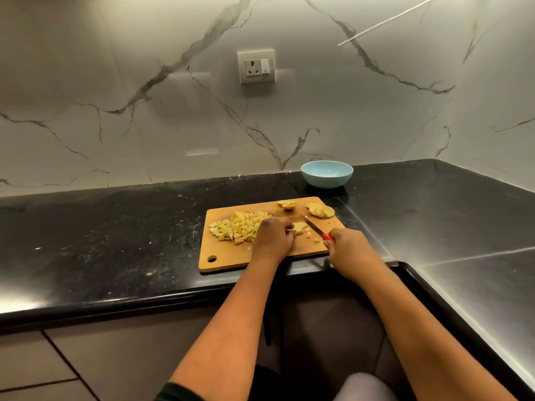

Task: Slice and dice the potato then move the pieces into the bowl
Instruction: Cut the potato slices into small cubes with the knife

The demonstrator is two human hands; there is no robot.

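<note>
While hands (273, 237) cut, bowl (327, 173) (seemingly empty) sits beyond board (231, 256).

Both forearms extended; left hand (273, 237) seemingly curled, right hand (346, 247) clenched.

One cutting board (231, 257), one blue bowl (327, 174), one knife (311, 225), two hands, one heap of diced potato (236, 225), two small stacks of slices, one wall socket (256, 66).

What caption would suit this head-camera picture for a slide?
Left hand steadies a potato slice while right hand works the knife on the cutting board; bowl holds nothing yet.
</note>
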